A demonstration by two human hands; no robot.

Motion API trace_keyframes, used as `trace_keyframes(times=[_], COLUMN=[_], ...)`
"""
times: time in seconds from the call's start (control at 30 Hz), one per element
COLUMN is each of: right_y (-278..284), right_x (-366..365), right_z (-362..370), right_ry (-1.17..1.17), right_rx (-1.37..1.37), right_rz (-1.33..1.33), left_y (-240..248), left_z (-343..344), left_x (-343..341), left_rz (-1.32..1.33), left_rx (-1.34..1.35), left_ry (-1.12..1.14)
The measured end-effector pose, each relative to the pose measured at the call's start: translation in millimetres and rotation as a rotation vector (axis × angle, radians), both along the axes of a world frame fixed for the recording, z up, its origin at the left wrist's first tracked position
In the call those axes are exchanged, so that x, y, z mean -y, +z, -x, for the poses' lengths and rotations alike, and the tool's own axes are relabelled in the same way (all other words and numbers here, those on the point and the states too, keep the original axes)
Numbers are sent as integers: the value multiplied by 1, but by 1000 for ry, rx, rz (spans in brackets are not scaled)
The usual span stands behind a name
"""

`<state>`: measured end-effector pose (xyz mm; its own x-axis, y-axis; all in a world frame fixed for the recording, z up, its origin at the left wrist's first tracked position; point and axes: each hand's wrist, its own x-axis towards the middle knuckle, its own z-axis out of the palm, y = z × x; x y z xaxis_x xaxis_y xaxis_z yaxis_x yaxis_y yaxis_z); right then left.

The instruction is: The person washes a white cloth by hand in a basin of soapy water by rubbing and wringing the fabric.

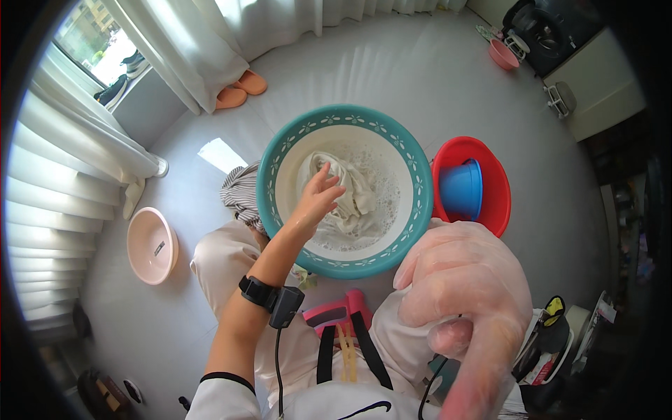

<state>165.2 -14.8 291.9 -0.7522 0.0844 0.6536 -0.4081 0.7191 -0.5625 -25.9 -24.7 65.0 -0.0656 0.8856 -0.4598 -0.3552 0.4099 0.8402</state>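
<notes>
While the left grip (322, 196) hangs with fingers spread above the teal basin (423, 192), the right grip (465, 280), filmy-looking and loosely bent, is up near the camera, overlapping the basin's near-right side in view; I cannot tell whether it pinches anything. Inside the teal basin, a white cloth (357, 201) lies bunched in sudsy water (387, 182); contact with the left fingers is unclear. Right of the basin, a red tub (498, 189) contains a blue container (460, 190). Just left of it sits a striped cloth (240, 187); well left, a pale pink basin (148, 241). Past the teal basin's far rim, grey floor (364, 66) stretches toward white curtains (185, 42), with orange slippers (250, 82) far-left.
</notes>
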Motion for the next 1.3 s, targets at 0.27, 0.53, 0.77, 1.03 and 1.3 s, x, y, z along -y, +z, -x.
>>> trace_keyframes(times=[0.27,0.53,0.77,1.03,1.3], right_y=[12,19,53,55,33], right_x=[3,15,31,38,-29], right_z=[-20,-40,-50,-48,-71], right_ry=[-5,-152,-240,-5,1130], right_rx=[52,28,101,-374,162], right_rz=[-73,-82,2,-218,167], left_y=[-1,-6,-7,-9,-11], left_z=[-1,2,4,4,3], left_x=[2,6,3,4,6], left_rz=[-36,-30,-50,-94,-87], left_rx=[-20,-62,-113,-118,-116], left_ry=[-13,-12,-29,-22,-44])
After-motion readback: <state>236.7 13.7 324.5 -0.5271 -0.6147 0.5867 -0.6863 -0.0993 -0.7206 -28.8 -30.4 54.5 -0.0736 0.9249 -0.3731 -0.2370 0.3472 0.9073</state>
